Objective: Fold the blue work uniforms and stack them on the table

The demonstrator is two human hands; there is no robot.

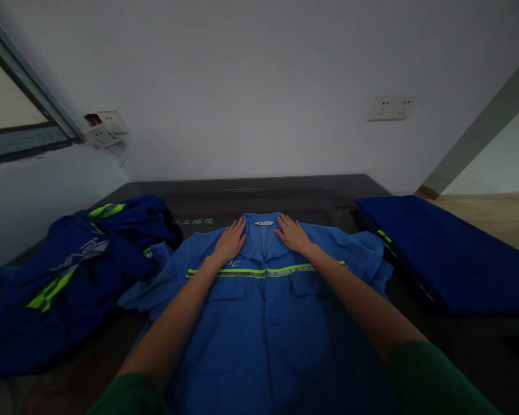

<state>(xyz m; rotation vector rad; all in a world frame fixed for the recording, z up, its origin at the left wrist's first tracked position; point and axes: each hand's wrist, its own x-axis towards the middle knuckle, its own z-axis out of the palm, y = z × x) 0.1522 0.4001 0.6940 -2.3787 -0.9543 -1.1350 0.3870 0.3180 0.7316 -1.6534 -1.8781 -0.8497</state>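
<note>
Resting left hand point(230, 240) and right hand point(293, 234) flat, loosely spread, with reflective-striped work shirt point(253, 305) beneath and collar point(253, 246) between.

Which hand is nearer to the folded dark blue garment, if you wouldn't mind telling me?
The right hand: it rests at the collar of the blue shirt, on the side facing the folded dark blue garment. The left hand rests at the collar's opposite side, farther away.

Light-blue, yellow-striped shirt point(253, 325) spread flat, front up.
</note>
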